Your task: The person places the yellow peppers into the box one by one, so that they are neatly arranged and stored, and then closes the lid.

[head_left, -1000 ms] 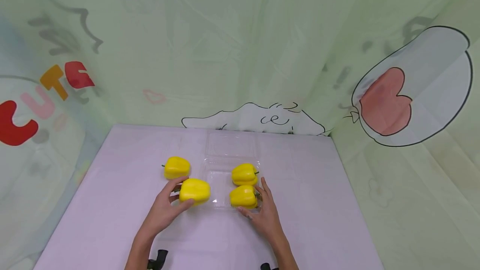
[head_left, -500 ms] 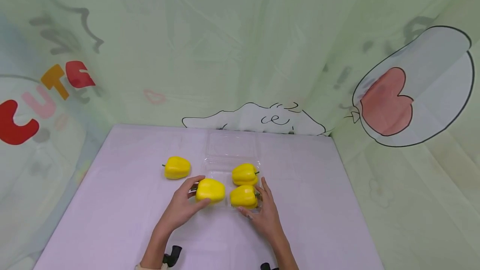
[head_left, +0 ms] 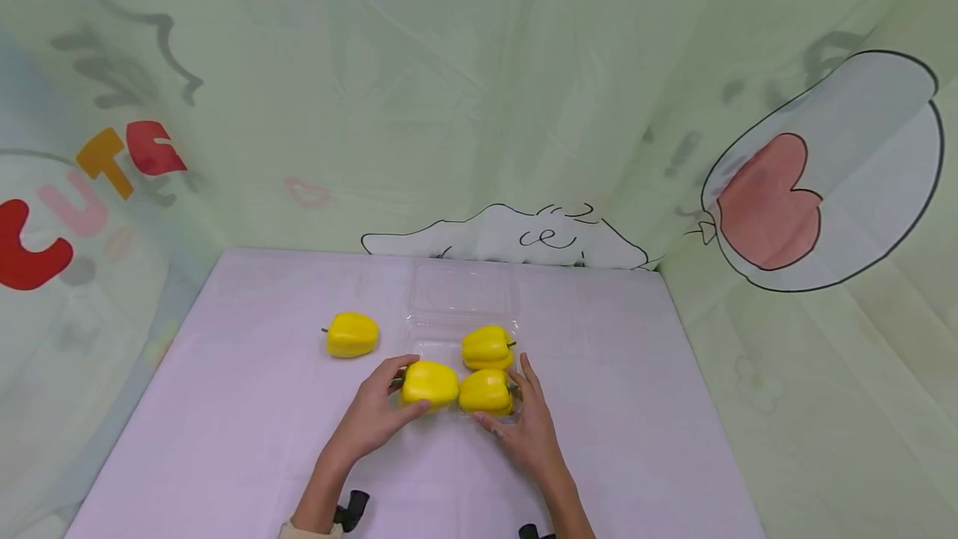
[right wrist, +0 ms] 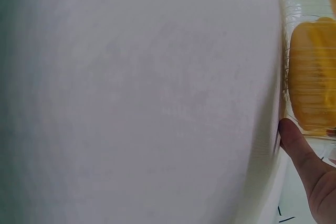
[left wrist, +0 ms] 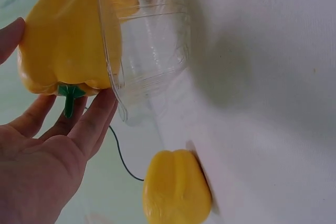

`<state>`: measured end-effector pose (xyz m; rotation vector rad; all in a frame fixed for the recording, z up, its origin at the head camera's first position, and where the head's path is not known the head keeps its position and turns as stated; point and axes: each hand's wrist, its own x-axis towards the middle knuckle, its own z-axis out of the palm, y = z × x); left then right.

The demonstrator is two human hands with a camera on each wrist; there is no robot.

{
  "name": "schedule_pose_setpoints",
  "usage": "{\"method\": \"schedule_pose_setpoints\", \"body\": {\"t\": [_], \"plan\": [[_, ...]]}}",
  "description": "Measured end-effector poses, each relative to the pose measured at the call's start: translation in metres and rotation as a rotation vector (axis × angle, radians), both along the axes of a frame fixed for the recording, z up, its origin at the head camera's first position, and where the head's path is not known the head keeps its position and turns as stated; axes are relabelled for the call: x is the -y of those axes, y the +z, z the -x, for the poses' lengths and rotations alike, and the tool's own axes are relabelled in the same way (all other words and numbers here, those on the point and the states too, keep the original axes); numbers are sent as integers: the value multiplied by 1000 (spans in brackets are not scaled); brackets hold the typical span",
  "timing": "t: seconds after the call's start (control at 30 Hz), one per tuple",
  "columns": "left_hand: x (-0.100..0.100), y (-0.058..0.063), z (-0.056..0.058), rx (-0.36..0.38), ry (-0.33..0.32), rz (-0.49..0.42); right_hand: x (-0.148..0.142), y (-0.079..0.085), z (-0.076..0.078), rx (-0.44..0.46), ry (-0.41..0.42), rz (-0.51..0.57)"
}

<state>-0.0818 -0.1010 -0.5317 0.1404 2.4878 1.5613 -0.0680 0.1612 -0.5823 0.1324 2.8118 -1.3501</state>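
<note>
Left hand (head_left: 377, 412) is gripping a pepper (head_left: 430, 383), right hand (head_left: 528, 431) is holding the box (left wrist: 155, 48): seemingly loading, next needing gentle lowering.

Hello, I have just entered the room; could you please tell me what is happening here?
A person is handling yellow peppers at a clear plastic container. The left hand holds one yellow pepper at the container's left part. The right hand holds the container's near right corner. Two other peppers sit in its right side, one behind the other. A fourth pepper lies outside, on the table to the left.
</note>
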Motion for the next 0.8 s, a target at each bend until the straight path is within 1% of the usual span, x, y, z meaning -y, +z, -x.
{"method": "schedule_pose_setpoints", "body": {"t": [0.23,0.47,0.6,0.8], "plan": [[-3,0,1,-33,-18,61,0,-1,0,4,1,-8],[-4,2,2,-29,-25,99,0,0,0,-9,9,5],[-5,3,4,-29,-34,138,0,0,0,-12,13,7],[-6,1,6,-59,-54,194,0,0,-1,-17,11,1]]}}
